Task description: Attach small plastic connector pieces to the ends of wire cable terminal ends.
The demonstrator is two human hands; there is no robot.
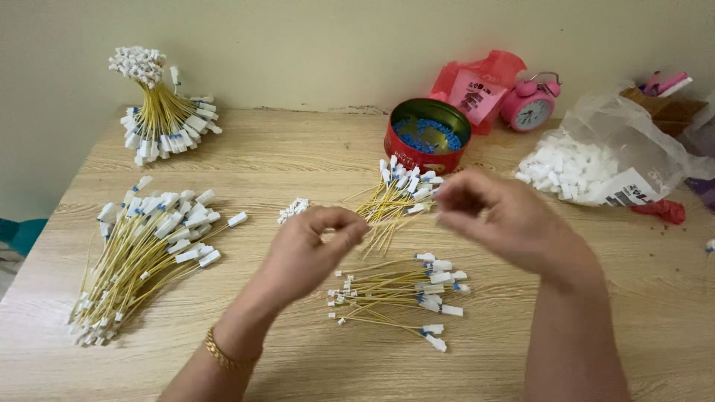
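Head view, looking down at a wooden table [298, 149]. Left hand [309, 249] w/ fingers curled, thumb and forefinger pinched narrow on what looks like the end of a thin yellow wire; right hand [495, 216] also pinched narrow at its fingertips [445, 199], close to a white connector, tho blur hides exactly what it grips. Between the two sets of fingers, and just beyond them, lies a fanned bunch of yellow wires [395, 197] w/ white plugs. Just below the fingers, a small loose batch of wires [395, 290], white ends both sides. Well left of the left fingers: a big finished-looking pile [145, 260], and further back a tied upright bundle [160, 112]. A few loose white pieces [293, 210] sit near the left fingertips. Beyond the right fingers: red round tin [427, 134] holding blue bits, pink alarm clock [530, 104], clear bag of white connectors [588, 164]. Judging by piles: much seems done, yet bag and tin are far from empty, so plenty left.
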